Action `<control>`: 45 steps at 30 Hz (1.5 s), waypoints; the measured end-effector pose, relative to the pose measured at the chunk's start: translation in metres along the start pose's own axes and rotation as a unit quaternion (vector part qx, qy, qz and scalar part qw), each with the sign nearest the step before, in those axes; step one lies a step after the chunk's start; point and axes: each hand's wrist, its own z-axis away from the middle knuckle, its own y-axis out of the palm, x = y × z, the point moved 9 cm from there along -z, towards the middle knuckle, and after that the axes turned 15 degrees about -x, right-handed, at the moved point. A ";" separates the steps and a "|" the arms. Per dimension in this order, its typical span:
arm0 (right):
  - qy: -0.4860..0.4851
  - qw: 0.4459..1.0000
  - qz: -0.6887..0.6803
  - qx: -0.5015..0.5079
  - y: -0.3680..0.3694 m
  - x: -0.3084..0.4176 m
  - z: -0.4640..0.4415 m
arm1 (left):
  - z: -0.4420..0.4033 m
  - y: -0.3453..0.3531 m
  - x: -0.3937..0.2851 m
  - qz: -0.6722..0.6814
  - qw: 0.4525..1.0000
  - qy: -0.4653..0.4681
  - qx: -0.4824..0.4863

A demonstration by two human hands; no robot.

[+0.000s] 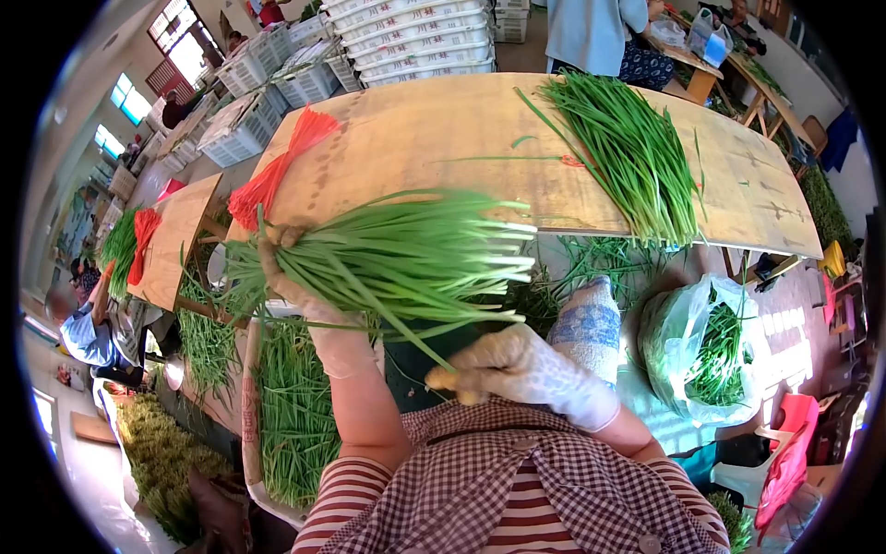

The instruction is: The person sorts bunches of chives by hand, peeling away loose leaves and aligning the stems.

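My left hand (293,263), in a soiled glove, is wrapped round the leafy part of a bunch of garlic chives (406,254). The bunch lies sideways above the front edge of the wooden table, its white stem ends pointing right and slightly blurred. My right hand (517,369), gloved too, is closed in front of my chest, below those stem ends. A single chive stalk (406,325) slants from the bunch down to its pinched fingertips. Another chive bunch (628,152) rests on the table (415,138) at the right, with a red tie beside it.
Red ties (281,166) lie on the table's left. Below are a container of loose chives (295,406), a woven sack (588,328) and a plastic bag of greens (701,346). White crates (415,42) are stacked behind. A person (88,323) works at the left; another (591,37) stands beyond the table.
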 end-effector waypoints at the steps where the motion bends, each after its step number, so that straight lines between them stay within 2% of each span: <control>1: -0.009 1.000 -0.007 0.015 -0.005 -0.011 0.006 | 0.009 0.009 -0.002 -0.017 1.000 0.022 0.008; 3: 0.090 0.990 -0.108 -0.020 -0.038 -0.067 0.014 | 0.002 0.007 -0.013 0.032 0.998 -0.018 0.043; 4: -0.050 0.971 0.213 -0.100 -0.066 -0.078 0.011 | 0.001 0.005 -0.017 0.058 0.996 -0.037 0.061; 5: -0.077 0.922 0.341 -0.168 -0.081 -0.073 0.012 | 0.008 0.008 -0.020 0.004 0.999 0.003 0.044; 7: -0.067 0.760 0.576 -0.294 -0.112 -0.063 0.019 | 0.002 -0.002 -0.030 0.008 0.998 0.054 0.019; 8: -0.206 0.787 0.413 -0.410 -0.119 -0.023 0.032 | 0.003 -0.003 -0.032 0.009 0.997 0.079 0.007; 11: -0.415 0.696 0.419 -0.411 -0.080 0.065 0.045 | 0.006 -0.006 -0.018 0.005 1.000 0.013 0.020; 12: -0.433 0.651 0.451 -0.430 -0.068 0.068 0.043 | 0.005 -0.003 -0.014 -0.001 0.999 -0.005 0.037; 13: -0.422 0.645 0.472 -0.428 -0.064 0.066 0.034 | 0.011 0.000 -0.010 -0.019 0.999 0.026 -0.008; 14: -0.412 0.639 0.492 -0.425 -0.061 0.063 0.026 | 0.012 0.001 -0.007 -0.010 1.000 0.020 -0.009; 17: -0.410 0.660 0.469 -0.420 -0.060 0.064 0.015 | 0.010 -0.003 -0.009 -0.008 0.999 0.034 -0.017; 19: -0.423 0.674 0.439 -0.416 -0.058 0.061 0.008 | 0.002 -0.017 -0.008 0.025 1.000 -0.003 -0.005; 20: -0.333 0.761 0.355 -0.428 -0.073 0.046 -0.005 | 0.006 0.001 -0.008 0.041 0.999 -0.017 0.007; 21: -0.242 0.833 0.260 -0.424 -0.082 0.028 -0.017 | 0.020 0.006 -0.005 -0.006 0.999 0.030 -0.033; 23: -0.248 0.815 0.335 -0.403 -0.074 0.018 -0.029 | 0.002 -0.005 -0.015 -0.021 0.999 0.034 0.029; 25: -0.386 0.674 0.489 -0.396 -0.050 0.036 -0.019 | -0.003 -0.010 -0.016 0.051 0.999 0.006 0.017; 26: -0.431 0.648 0.487 -0.397 -0.041 0.046 -0.010 | -0.004 -0.011 -0.013 0.090 0.996 -0.016 0.009; 30: -0.400 0.694 0.460 -0.383 -0.035 0.034 -0.009 | 0.002 -0.006 -0.018 0.081 0.996 0.041 -0.002; 31: -0.411 0.687 0.438 -0.408 -0.036 0.033 -0.005 | 0.004 -0.004 -0.018 0.084 0.995 0.051 -0.008; 34: -0.347 0.766 0.370 -0.395 -0.045 0.031 -0.006 | 0.005 -0.002 -0.021 0.081 0.996 0.048 -0.006; 36: -0.282 0.857 0.222 -0.370 -0.056 0.011 -0.012 | 0.005 -0.001 -0.020 0.073 0.997 0.040 -0.004; 39: -0.183 0.926 -0.021 -0.328 -0.061 -0.011 -0.014 | 0.005 -0.003 -0.019 0.067 0.997 0.036 -0.025; 42: -0.203 0.933 -0.011 -0.297 -0.063 -0.009 -0.009 | 0.002 0.003 -0.022 0.074 0.997 0.035 -0.006; 43: -0.211 0.930 0.068 -0.293 -0.060 -0.001 -0.007 | 0.001 0.001 -0.024 0.065 0.997 0.043 -0.007; 45: -0.271 0.890 0.195 -0.309 -0.057 0.013 0.001 | -0.003 -0.003 -0.026 0.048 0.997 0.057 -0.011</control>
